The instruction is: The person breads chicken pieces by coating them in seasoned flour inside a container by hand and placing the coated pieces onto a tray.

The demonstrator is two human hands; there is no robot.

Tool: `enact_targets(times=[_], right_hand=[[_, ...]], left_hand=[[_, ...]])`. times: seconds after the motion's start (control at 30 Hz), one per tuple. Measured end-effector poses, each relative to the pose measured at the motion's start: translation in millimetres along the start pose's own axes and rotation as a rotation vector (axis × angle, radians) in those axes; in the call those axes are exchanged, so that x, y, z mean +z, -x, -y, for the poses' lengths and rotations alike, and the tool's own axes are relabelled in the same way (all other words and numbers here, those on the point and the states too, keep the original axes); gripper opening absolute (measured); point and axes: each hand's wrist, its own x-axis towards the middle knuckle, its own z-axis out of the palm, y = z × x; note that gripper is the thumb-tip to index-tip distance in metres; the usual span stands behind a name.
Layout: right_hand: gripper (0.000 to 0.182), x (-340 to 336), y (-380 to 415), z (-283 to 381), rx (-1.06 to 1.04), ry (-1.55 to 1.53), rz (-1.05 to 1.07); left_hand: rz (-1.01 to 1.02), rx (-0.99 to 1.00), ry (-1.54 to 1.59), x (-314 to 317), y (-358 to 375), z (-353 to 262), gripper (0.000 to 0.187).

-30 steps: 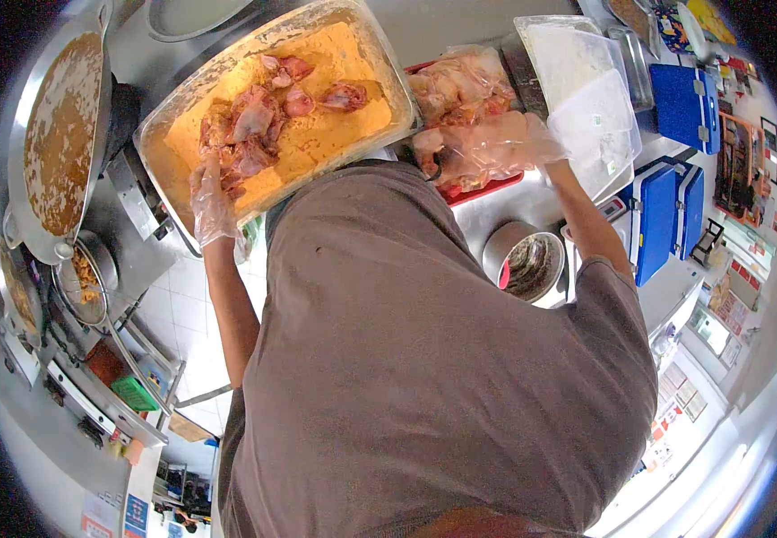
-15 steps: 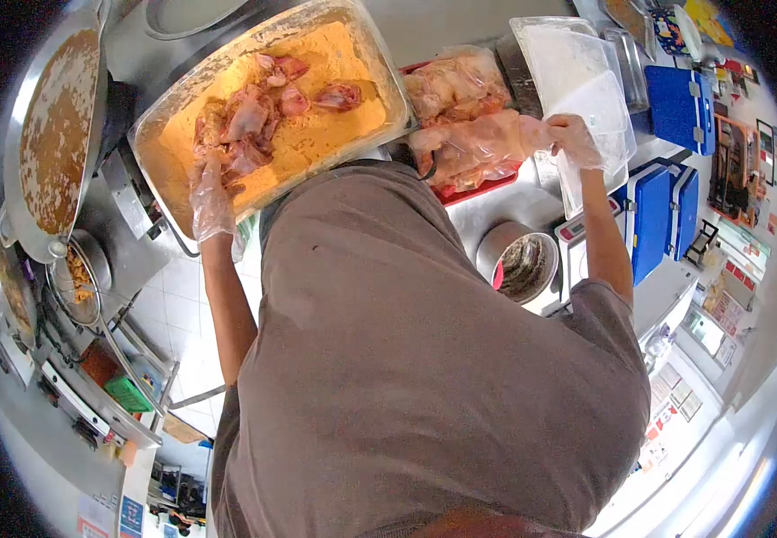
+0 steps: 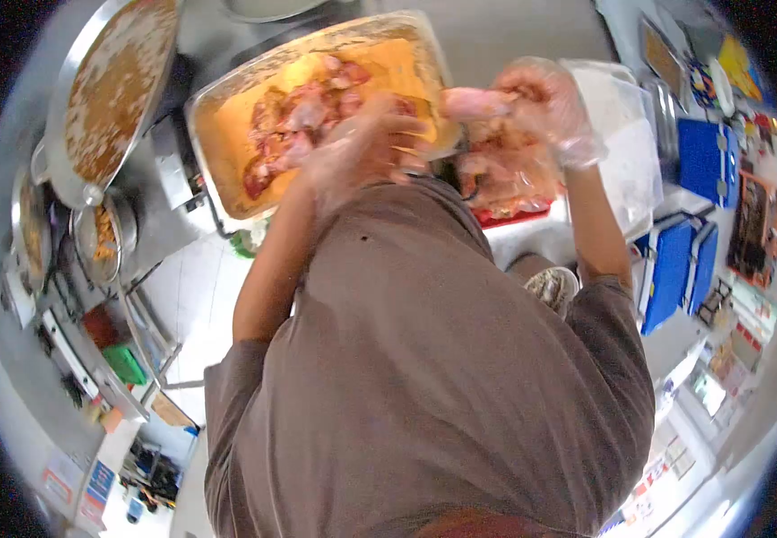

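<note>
Clear-gloved left hand [image 3: 366, 143] motion-blurred, can't tell if it touches the dark pink raw meat [image 3: 303, 117]. Shallow red tray [image 3: 518, 215] mostly hidden under pale meat [image 3: 500, 170]; wide silvery metal pan [image 3: 66, 183] cut off up top.

Grey-brown, short-sleeved shirt [image 3: 442, 359] worn here, dark speck [image 3: 364, 238] spotted; clear gloves [image 3: 583, 143] seen on left hand [image 3: 366, 143], right hand [image 3: 545, 97]!
</note>
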Motion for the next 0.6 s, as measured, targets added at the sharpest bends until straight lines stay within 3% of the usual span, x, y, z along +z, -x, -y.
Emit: enact_targets(times=[0.1,0.13,0.23,0.27,0.37,0.4,0.5,0.53,0.6], right_hand=[[0.020,61,-25,53,-0.326,0.276,0.046],[0.021,78,-30,57,-0.438,0.344,0.047],[0.030,111,-41,43,-0.325,0.036,0.051],[0.030,124,-39,36,-0.170,-0.249,0.000],[0.028,155,-49,38,0.127,-0.575,-0.156],[0.035,160,-58,39,0.047,-0.409,-0.161],[0.034,168,-72,30,0.167,-0.612,0.186],[0.029,168,-72,33,0.122,-0.323,0.139],[0.026,178,-70,34,0.336,-0.589,0.007]], left_hand=[[-0.024,0.290,0.189,17,7,-9,0.051],[-0.183,0.335,0.175,2,9,-15,0.041],[-0.344,0.523,0.170,-19,30,-16,0.031],[-0.382,0.607,0.241,-30,25,-12,0.036],[-0.599,0.676,0.116,-27,36,-9,0.037],[-0.654,0.653,-0.093,-29,40,-10,0.038],[-0.776,0.546,-0.726,-29,46,-15,0.042],[-0.653,0.637,-0.464,-37,35,-9,0.038],[-0.715,0.703,-0.232,-38,26,-3,0.033]])
